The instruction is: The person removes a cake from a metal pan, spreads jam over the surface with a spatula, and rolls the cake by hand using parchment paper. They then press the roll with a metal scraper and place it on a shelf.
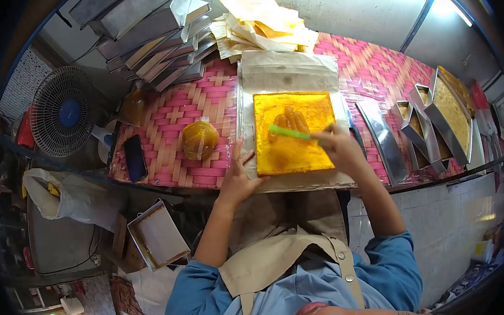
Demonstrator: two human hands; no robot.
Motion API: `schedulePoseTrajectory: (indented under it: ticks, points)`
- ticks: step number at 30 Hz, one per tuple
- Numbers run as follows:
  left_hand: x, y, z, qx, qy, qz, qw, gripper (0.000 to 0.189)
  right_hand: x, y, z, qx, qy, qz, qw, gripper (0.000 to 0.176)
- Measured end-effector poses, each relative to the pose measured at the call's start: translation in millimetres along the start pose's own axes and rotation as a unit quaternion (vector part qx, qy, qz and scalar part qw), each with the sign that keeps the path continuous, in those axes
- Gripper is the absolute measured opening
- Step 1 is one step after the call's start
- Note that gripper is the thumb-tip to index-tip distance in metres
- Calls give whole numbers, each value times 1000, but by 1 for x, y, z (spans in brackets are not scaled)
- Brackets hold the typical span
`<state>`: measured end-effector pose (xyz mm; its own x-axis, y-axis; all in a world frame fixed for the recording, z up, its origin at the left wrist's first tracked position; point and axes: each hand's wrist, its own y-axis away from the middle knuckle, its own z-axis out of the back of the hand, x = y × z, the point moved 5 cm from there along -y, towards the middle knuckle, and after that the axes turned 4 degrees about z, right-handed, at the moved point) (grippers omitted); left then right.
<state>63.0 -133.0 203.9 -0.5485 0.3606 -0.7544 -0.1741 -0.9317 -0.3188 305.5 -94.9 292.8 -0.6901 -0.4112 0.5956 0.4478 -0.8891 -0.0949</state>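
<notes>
A square yellow cake sheet (266, 112) lies on pale paper (286, 69) in front of me. Strips of brown, glossy filling (294, 118) sit on its middle, with a thin smear below them. My right hand (339, 146) grips a green spatula (288, 132) at the cake's right side; the blade rests at the filling. My left hand (242, 173) is at the cake's lower left corner, fingers apart, thumb near the edge. To the left stands a plastic bag of brown filling (200, 139).
A phone (135, 158) and a fan (64, 112) are at the left. Metal pans (154, 38) and yellowed papers (262, 23) are stacked at the back. A knife (355, 131), a metal strip (381, 138) and filled cake tins (447, 118) lie to the right.
</notes>
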Motion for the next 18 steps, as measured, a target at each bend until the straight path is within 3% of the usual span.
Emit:
schedulePoseTrajectory:
  ticks: [1,2,11,15,17,18]
  points:
    - [-2,-1,1,2,6,11,1000,116,-3,-9,7,-56,45,-17,997,27]
    - [-3,-1,2,5,12,22,1000,116,-5,-14,5,-55,43,-19,997,27]
    - [-4,-3,2,-9,59,45,997,115,8,2,-33,155,-4,13,988,26]
    - [-3,-2,1,-16,47,40,998,116,1,9,-24,149,-40,38,987,26]
    - [-4,-3,0,-12,50,38,998,116,-14,7,-7,17,-37,-12,999,27]
    - [-5,-2,1,-13,50,37,998,116,-14,8,-2,8,24,-45,999,27]
